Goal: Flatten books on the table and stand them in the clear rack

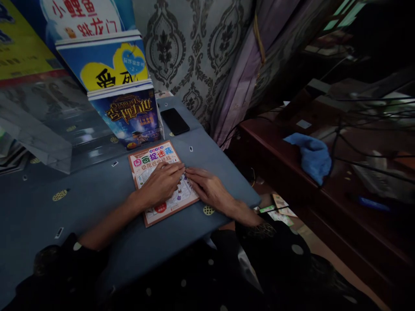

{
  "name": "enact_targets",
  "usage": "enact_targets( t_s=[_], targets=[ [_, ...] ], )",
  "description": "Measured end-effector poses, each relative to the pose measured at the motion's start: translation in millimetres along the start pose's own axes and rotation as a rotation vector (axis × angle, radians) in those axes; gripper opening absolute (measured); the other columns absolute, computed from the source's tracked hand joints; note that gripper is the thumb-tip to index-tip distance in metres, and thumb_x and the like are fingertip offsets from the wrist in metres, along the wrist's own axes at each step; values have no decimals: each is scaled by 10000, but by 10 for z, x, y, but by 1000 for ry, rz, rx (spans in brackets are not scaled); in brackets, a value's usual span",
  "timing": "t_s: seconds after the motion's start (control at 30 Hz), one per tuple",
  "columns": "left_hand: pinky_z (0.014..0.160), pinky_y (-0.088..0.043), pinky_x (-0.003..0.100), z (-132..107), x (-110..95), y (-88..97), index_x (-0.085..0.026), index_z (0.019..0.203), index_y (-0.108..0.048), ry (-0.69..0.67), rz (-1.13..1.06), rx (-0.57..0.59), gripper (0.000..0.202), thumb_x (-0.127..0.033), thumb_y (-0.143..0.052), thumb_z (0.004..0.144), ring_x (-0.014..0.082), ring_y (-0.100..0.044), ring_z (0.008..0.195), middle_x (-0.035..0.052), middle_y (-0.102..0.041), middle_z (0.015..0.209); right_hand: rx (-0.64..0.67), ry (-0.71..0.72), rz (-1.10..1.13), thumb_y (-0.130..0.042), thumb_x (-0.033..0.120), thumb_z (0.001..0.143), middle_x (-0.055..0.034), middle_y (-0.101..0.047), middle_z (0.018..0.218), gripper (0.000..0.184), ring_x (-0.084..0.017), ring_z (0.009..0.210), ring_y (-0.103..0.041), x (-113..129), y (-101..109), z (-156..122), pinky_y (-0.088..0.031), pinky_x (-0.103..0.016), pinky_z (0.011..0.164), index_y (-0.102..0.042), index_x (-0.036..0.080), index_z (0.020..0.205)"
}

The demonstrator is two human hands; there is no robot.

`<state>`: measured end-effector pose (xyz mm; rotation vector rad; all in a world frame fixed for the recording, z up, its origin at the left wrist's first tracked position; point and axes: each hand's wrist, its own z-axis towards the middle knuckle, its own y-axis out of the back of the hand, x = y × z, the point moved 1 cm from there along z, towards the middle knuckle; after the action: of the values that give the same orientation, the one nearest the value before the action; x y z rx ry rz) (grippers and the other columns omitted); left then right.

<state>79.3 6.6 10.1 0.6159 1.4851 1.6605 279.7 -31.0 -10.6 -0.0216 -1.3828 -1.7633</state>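
Observation:
A picture book (168, 207) with an orange-edged cover and colourful Chinese lettering lies closed on the blue-grey table cover. Across the middle of that cover rests my left hand (164, 183), its fingers stretched out together and pointing right. From the right side my right hand (210, 190) reaches over the book's right edge, fingers extended. The fingertips of both hands meet near that edge. Each hand looks open, though the undersides of the fingers are hidden.
Behind the book stands a tiered rack with a dark blue book (129, 116) in front. A black phone (175, 121) lies beside it. A clear plastic holder (48, 142) is at left. On the dark red cabinet (269, 142) to the right are a blue cloth (313, 157) and cables.

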Motion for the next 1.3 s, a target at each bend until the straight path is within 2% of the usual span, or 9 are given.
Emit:
enact_targets(
  t_s=[0.27, 0.5, 0.73, 0.93, 1.07, 1.3],
  targets=[
    [1059, -392, 458, -85, -160, 15, -145, 1389, -541, -44, -67, 46, 447, -144, -405, 963, 254, -532, 1334, 142, -593, 1433, 0, -8, 73, -464, 206, 1017, -133, -690, 1312, 343, -260, 1241, -644, 107, 96, -241, -564, -495, 1032, -676, 187, 1287],
    [1103, -357, 475, -210, -348, 15, -130, 1384, -540, -75, -88, 27, 409, -152, -391, 1004, 255, -539, 1337, 151, -606, 1414, -24, -7, 90, -474, 204, 1021, -130, -691, 1313, 348, -252, 1251, -638, 232, 141, -482, -554, -484, 1045, -662, 200, 1314],
    [1113, -368, 485, -400, -590, 48, -158, 1456, -470, -106, -96, 49, 441, -198, -345, 1034, 243, -518, 1362, 133, -597, 1433, -61, -12, 26, -494, 171, 1006, -126, -685, 1325, 410, -263, 1249, -637, 373, 127, -730, -552, -513, 1045, -594, 221, 1400],
    [1158, -322, 467, -515, -769, 38, -77, 1445, -458, -88, 5, 75, 452, -160, -336, 1018, 253, -474, 1406, 170, -553, 1471, -81, 20, -55, -490, 129, 998, -146, -675, 1332, 446, -267, 1277, -616, 467, 103, -782, -545, -518, 1054, -539, 171, 1439],
    [1181, -295, 447, -524, -841, 2, -50, 1437, -465, -96, 72, 90, 458, -112, -345, 1000, 249, -434, 1438, 172, -539, 1485, -66, 8, -77, -487, 125, 993, -140, -671, 1343, 483, -273, 1284, -612, 468, 73, -787, -536, -536, 1054, -508, 196, 1471],
    [1170, -319, 445, -530, -906, -37, -28, 1433, -471, -93, 155, 137, 479, -96, -371, 970, 269, -393, 1466, 201, -495, 1517, -72, 20, -124, -503, 106, 977, -132, -701, 1298, 459, -273, 1234, -648, 443, 36, -790, -536, -525, 1027, -569, 211, 1419]
  ],
)
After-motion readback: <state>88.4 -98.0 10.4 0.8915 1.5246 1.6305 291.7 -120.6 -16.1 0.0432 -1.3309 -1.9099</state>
